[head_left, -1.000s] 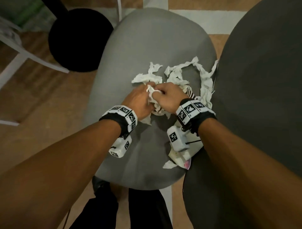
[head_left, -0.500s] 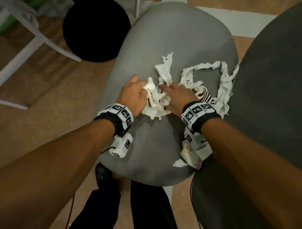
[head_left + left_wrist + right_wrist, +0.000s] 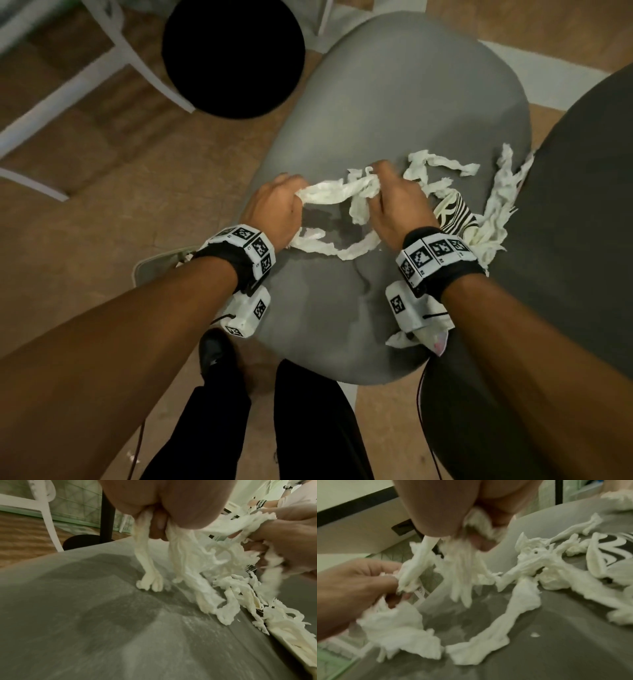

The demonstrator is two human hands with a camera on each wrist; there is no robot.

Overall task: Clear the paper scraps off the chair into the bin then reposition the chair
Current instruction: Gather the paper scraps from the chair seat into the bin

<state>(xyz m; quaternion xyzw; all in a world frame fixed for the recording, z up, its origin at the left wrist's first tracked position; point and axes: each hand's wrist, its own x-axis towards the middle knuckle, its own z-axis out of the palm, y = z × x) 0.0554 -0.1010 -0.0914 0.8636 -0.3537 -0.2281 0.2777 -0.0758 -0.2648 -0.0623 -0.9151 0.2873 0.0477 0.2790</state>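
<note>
From the head view our fingertips are hidden but our left hand (image 3: pixel 274 205) and right hand (image 3: pixel 394 205) clutch paper scraps (image 3: pixel 337 192) stretched over the chair (image 3: pixel 394 102) seat, and both blurry wrist views show fingers (image 3: pixel 157 524) curled round strips.

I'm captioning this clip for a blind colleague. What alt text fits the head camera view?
Seen from above, the left hand and right hand grip a white paper strip stretched between them over a grey chair seat. More torn paper scraps and a black-and-white striped piece lie near the seat's right edge.
</note>
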